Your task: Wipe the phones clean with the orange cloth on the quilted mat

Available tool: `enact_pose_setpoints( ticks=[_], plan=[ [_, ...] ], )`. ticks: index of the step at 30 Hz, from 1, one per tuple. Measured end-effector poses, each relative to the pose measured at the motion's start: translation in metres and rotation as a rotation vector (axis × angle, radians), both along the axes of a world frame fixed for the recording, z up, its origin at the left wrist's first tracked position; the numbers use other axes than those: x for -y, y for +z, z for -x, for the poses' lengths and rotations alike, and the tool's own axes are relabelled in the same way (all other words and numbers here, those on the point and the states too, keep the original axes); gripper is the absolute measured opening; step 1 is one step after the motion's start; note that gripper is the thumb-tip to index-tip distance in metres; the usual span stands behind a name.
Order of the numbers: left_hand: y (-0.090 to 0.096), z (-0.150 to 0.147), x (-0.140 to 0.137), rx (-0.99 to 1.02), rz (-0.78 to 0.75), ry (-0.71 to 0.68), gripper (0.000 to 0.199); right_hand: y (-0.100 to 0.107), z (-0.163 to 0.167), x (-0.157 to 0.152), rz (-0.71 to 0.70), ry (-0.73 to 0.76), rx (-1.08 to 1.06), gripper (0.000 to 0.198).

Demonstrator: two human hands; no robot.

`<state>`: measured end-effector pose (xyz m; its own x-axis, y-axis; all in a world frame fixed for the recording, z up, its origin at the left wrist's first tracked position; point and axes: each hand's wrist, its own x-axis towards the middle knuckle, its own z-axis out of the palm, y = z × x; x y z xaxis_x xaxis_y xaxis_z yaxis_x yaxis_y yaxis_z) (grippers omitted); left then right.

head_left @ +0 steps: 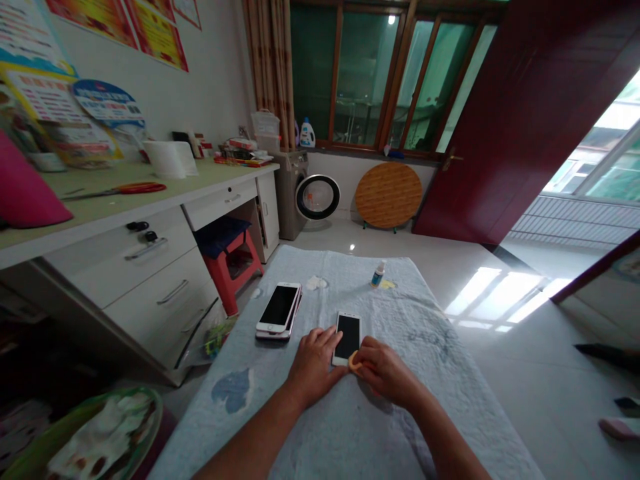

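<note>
A white smartphone with a dark screen lies face up on the pale blue cloth that covers the table. My left hand grips its left side, fingertips at the edge and over the screen, thumb by the lower edge. My right hand pinches a small orange cloth against the phone's lower right corner; most of that cloth is hidden by the fingers. Left of my hands rests a stack of phones, the top one white with a black screen. Beyond the phone stands a small spray bottle, upright.
Along the left runs a desk with red-handled scissors and a paper roll. A red stool stands beneath it. A green-rimmed bin sits at lower left. Farther back are a washing machine with its door open and a round wooden tabletop.
</note>
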<state>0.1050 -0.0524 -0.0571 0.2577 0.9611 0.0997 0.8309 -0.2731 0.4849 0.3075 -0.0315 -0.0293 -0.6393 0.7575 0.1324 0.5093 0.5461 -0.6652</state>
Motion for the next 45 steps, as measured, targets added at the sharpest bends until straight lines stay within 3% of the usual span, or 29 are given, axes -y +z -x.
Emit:
enact_pose_setpoints(
  ticks=[17,45],
  plan=[
    [0.005,0.000,-0.006,0.007,0.034,-0.016,0.068,-0.038,0.009,-0.026,-0.221,-0.334,-0.086,0.019],
    [0.010,0.006,-0.014,-0.098,0.006,-0.075,0.067,-0.039,0.018,-0.021,-0.229,-0.390,-0.109,0.016]
  ],
)
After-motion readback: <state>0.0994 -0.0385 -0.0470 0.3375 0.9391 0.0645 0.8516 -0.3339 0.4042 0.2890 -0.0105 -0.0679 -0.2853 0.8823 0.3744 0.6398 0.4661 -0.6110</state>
